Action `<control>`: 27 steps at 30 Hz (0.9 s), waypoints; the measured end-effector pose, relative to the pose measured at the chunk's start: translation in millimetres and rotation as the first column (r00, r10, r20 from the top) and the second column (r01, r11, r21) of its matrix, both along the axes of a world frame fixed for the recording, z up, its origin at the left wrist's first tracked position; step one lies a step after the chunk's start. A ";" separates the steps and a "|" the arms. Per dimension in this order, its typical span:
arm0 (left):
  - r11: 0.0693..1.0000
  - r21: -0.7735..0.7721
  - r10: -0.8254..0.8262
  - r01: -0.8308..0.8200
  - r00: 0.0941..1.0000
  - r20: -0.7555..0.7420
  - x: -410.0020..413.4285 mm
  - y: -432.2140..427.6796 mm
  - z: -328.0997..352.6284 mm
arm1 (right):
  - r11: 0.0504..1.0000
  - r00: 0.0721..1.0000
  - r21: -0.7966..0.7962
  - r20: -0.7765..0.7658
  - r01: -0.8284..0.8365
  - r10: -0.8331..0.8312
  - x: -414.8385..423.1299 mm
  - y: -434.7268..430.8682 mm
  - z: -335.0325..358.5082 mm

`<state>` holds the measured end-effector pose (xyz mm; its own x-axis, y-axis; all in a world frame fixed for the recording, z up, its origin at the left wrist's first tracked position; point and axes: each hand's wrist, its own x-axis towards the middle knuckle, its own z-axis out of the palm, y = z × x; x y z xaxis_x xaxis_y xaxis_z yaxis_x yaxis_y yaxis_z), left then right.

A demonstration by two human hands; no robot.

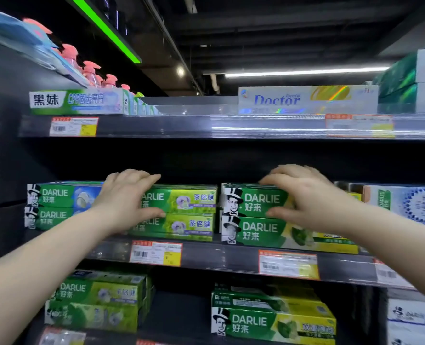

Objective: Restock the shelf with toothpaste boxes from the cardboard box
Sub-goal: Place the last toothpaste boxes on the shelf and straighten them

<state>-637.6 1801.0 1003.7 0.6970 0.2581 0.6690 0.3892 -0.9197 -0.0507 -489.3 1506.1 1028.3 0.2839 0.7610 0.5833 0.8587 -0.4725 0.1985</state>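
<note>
Squaring stacked toothpaste boxes [179, 199]: left hand [129, 195] and right hand [303, 195] clasping top ones; next, probably fetching more.

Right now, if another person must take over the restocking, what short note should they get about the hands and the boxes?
Left hand: fingers over the top and thumb under the upper green-purple Darlie box on the middle shelf.
Right hand: gripping the upper green-yellow Darlie box in the same way.
Done: both stacks are two high, fronts at the shelf edge.
Left: whether the boxes are being set down or straightened cannot be told. The top shelf has a gap beside the Doctor box. The cardboard box is not in view.
</note>
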 end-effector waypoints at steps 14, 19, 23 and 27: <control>0.992 0.078 -0.099 0.102 0.994 -0.043 -23.9 53.6 0.9 | 0.923 0.973 -0.316 -0.001 0.220 -0.233 -32.6 122.7 9.8; 0.984 0.059 -0.167 0.168 0.986 -0.027 -22.1 60.9 0.4 | 0.952 0.967 -0.237 -0.117 0.194 -0.226 -38.6 118.4 10.6; 0.981 0.015 -0.195 0.196 0.980 -0.036 -22.2 66.1 0.3 | 0.959 0.964 -0.212 -0.146 0.187 -0.221 -39.4 115.1 9.0; 0.975 0.017 -0.221 0.222 0.974 -0.043 -22.3 70.4 1.0 | 0.947 0.971 -0.241 -0.060 0.210 -0.231 -36.7 116.3 3.5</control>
<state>-659.9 1871.4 1004.7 0.7616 0.0802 0.6430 0.1736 -0.9813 -0.0832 -526.1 1622.4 1031.7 0.5012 0.7848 0.3645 0.7568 -0.6018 0.2551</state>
